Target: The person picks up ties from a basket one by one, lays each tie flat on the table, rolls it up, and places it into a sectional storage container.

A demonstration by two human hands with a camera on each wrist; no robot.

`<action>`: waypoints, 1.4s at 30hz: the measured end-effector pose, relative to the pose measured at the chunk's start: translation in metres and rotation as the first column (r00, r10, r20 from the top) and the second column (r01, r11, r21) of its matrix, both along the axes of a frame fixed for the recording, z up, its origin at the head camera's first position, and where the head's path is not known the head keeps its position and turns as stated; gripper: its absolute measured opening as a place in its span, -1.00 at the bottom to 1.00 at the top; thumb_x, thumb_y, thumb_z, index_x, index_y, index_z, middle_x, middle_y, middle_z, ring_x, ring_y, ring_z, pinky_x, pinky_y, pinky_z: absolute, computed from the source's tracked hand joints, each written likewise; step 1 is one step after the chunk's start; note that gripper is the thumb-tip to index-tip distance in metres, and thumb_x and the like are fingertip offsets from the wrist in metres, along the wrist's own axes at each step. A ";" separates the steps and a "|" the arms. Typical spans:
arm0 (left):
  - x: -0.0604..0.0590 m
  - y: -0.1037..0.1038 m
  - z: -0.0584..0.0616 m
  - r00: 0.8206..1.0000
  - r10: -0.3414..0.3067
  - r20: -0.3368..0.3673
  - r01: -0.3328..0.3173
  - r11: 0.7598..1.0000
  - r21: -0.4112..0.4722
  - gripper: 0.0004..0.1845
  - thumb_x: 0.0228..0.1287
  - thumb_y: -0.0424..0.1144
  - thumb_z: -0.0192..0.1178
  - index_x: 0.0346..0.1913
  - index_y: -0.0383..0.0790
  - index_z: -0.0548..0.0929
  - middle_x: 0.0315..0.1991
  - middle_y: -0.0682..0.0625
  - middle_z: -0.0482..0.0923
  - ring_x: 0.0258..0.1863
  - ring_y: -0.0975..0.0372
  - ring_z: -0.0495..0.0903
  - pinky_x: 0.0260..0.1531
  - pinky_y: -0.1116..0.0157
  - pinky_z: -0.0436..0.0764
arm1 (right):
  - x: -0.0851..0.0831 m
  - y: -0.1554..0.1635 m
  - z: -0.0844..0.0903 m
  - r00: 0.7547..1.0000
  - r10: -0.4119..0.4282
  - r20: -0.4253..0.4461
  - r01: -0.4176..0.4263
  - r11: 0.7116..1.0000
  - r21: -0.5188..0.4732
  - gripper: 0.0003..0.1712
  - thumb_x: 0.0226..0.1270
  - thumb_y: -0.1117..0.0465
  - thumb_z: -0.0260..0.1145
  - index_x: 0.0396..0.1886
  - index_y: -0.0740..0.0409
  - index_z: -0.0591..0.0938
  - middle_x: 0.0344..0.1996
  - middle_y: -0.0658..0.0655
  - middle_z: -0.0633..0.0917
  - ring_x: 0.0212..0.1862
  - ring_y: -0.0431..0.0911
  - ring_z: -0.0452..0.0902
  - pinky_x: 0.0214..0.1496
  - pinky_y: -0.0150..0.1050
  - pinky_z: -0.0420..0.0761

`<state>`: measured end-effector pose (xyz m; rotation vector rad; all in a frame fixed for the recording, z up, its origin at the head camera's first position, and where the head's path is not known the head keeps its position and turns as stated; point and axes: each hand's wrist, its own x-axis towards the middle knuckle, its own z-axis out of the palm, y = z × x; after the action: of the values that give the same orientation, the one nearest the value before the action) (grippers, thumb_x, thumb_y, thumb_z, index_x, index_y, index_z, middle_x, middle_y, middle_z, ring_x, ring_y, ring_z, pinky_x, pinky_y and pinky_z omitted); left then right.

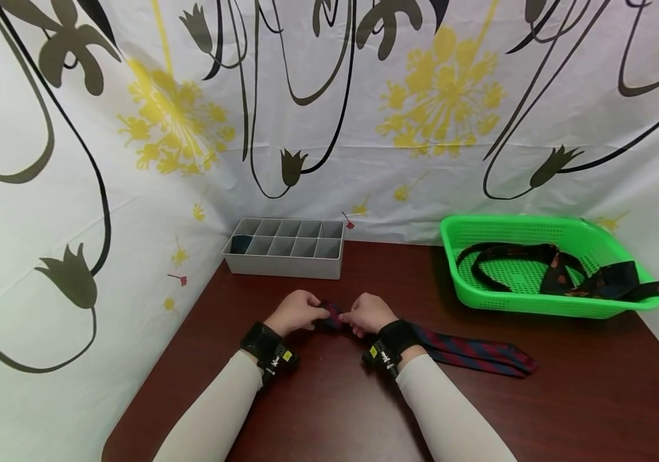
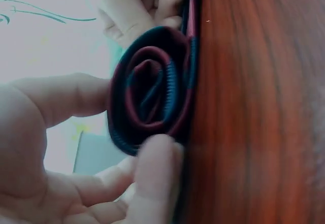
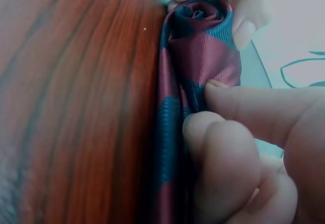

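your left hand and right hand meet at mid-table, fingers pinched on the rolled end of a navy-and-maroon striped necktie. its loose tail trails right across the dark wooden table, toward the green basket holding dark ties; behind sits a grey divided organizer.

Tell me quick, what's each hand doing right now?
Left hand: fingers curled round the rolled end of the striped tie, holding it.
Right hand: pinching the same roll from the other side.
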<state>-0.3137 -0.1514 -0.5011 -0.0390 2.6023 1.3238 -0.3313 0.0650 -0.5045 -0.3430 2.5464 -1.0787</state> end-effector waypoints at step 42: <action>-0.012 0.002 -0.010 0.911 -0.376 -0.168 0.352 0.923 -0.156 -0.35 -0.01 -0.24 0.64 0.22 -0.21 0.68 -0.17 -0.05 0.72 -0.27 0.26 0.63 -0.20 0.33 0.65 | -0.012 0.026 -0.002 0.980 0.052 0.192 -0.008 0.975 -0.220 -0.64 0.38 0.11 0.52 -0.56 0.22 0.73 -0.70 -0.01 0.63 -0.65 -0.26 0.54 -0.50 -0.43 0.57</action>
<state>-0.3254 -0.1497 -0.5107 0.5595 2.6683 1.0796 -0.3437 0.0914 -0.5061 -0.3124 2.2480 -1.3163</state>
